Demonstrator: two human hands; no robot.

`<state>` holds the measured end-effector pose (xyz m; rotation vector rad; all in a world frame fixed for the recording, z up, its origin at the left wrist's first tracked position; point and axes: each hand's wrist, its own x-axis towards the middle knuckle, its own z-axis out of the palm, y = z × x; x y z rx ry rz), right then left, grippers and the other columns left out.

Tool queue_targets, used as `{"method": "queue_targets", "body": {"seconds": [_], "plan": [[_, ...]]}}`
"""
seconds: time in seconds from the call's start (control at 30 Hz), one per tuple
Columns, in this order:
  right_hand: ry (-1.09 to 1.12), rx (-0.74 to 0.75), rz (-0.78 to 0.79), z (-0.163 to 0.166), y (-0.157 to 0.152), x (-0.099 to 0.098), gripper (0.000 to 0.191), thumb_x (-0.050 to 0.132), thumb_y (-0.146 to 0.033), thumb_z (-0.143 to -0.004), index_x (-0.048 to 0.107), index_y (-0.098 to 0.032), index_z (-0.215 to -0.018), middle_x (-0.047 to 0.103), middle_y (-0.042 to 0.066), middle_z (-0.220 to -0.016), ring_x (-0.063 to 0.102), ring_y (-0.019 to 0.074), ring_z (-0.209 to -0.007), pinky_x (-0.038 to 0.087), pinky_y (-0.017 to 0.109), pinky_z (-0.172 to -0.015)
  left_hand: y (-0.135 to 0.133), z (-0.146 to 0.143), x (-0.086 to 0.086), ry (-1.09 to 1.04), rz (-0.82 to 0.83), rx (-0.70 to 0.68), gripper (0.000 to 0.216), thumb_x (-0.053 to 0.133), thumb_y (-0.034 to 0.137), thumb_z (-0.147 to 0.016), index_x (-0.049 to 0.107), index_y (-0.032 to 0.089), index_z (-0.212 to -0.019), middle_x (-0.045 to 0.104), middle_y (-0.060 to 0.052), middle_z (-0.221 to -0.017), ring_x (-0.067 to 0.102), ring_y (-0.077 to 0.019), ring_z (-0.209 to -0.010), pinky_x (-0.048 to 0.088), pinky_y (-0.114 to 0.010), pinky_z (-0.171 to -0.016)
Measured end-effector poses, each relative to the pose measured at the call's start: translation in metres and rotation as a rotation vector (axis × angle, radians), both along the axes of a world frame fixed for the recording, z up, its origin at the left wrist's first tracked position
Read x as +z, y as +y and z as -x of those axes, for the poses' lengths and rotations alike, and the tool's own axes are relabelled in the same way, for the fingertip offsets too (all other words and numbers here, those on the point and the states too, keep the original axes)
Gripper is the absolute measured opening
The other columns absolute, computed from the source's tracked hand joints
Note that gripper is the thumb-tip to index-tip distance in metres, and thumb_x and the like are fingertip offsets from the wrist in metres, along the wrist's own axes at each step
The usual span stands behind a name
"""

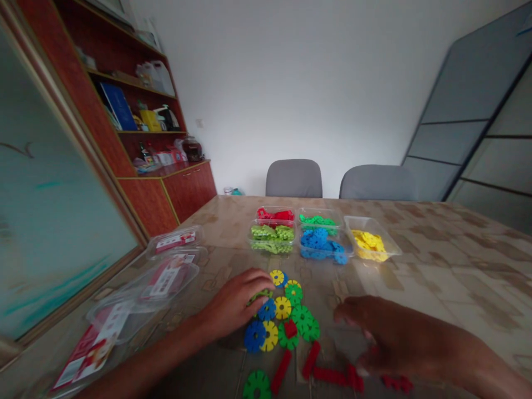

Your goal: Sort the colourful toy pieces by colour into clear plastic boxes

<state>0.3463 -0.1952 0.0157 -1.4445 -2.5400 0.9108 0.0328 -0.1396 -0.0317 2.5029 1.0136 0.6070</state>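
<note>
Five plastic tubs [389, 250] stand beyond scattered discs [283, 307].

Gap between green discs [302, 320] and right hand [386, 332]; tubs [366, 223] block far side, lids [166, 277] left.

Upper left: red-brown shelf unit [189, 191], blue folder [118, 105], translucent jugs [163, 77]. Center: two gray chairs [293, 178], pale wall [299, 83]. Upper right: gray panels [465, 83].
</note>
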Motion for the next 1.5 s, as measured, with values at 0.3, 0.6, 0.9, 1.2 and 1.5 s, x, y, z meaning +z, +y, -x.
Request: {"method": "queue_targets", "body": {"seconds": [0.3, 0.6, 0.9, 1.2, 1.5], "plan": [[0.165, 0.103, -0.152, 0.034, 0.019, -0.04, 0.037, 0.053, -0.013, -0.083, 0.058, -0.025, -0.119, 0.062, 0.008, -0.105, 0.06, 0.0221, -0.092, 0.047, 0.034, -0.079, 0.014, 0.024, -0.002, 0.058, 0.138, 0.009, 0.034, 0.056, 0.019, -0.083, 0.059, 0.022, -0.117, 0.059, -0.007, -0.117, 0.057, -0.0213, -0.103, 0.044, -0.031, -0.088], [0.263, 0.168, -0.18, 0.052, 0.016, -0.049, 0.046, 0.053, -0.028, -0.091, 0.044, -0.029, -0.136, 0.053, 0.009, -0.125, 0.053, 0.0239, -0.111, 0.042, 0.04, -0.095, 0.006, 0.022, 0.017, 0.092, 0.251, -0.15, 0.058, 0.07, 0.015, -0.073, 0.053, 0.03, -0.127, 0.054, -0.006, -0.126, 0.05, -0.0234, -0.116, 0.037, -0.036, -0.099], [0.372, 0.166, -0.188, 0.057, 0.02, -0.043, 0.02, 0.054, -0.014, -0.087, 0.064, -0.024, -0.102, 0.062, 0.002, -0.102, 0.059, 0.0165, -0.096, 0.045, 0.028, -0.084, 0.004, 0.014, 0.003, 0.041, 0.074, -0.062, 0.068, 0.068, 0.013, -0.073, 0.045, 0.032, -0.135, 0.051, -0.007, -0.126, 0.049, -0.0249, -0.115, 0.039, -0.035, -0.097], [0.251, 0.116, -0.22, 0.051, 0.03, -0.058, 0.014, 0.052, -0.008, -0.084, 0.062, -0.019, -0.086, 0.06, 0.0, -0.082, 0.056, 0.0117, -0.071, 0.04, 0.022, -0.063, 0.012, 0.021, 0.008, 0.054, -0.042, 0.089, 0.058, 0.063, 0.021, -0.082, 0.043, 0.03, -0.136, 0.053, -0.005, -0.13, 0.049, -0.0236, -0.118, 0.039, -0.039, -0.101], [0.274, 0.11, -0.192, 0.048, 0.033, -0.061, 0.025, 0.053, -0.002, -0.073, 0.06, -0.019, -0.091, 0.057, -0.002, -0.078, 0.052, 0.0108, -0.067, 0.036, 0.021, -0.059, 0.038, 0.02, 0.024, -0.245, -0.022, 0.274, 0.047, 0.062, 0.022, -0.076, 0.055, 0.023, -0.122, 0.06, -0.006, -0.124, 0.055, -0.0243, -0.112, 0.045, -0.037, -0.094]]}}
